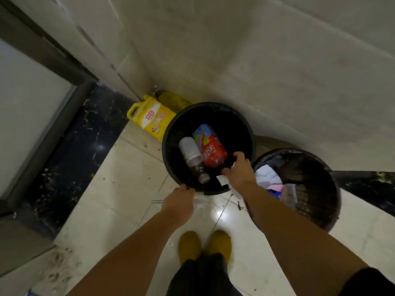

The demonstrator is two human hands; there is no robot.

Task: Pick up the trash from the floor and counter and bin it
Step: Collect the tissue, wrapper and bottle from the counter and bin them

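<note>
At centre frame, above the round black bin (171, 159), we reach in with our right hand (238, 174), its fingers (238, 155) curled around a crumpled white scrap of paper (222, 180) that pokes out below the palm, over the bin's near rim. Our left hand (179, 201) sits lower left of that, its fingers bent down on the bin's front edge; a pale, filmy piece of wrapper (199, 202) shows just beside the knuckles, but blur keeps us from telling whether the fingers grip it or only the rim.

Inside the bin lie a red and blue snack bag (210, 146) and, touching its left side, a clear plastic bottle (192, 157) with dark liquid at its neck. The bin's floor is too dark to read.

Right of centre stands a second, woven bin (316, 189), partly hidden behind our right forearm, holding white and pink paper. A yellow jug (149, 118) leans in the corner behind the first bin, its lower edge cut off by the rim. Both our yellow slippers (205, 244) show at the bottom.
</note>
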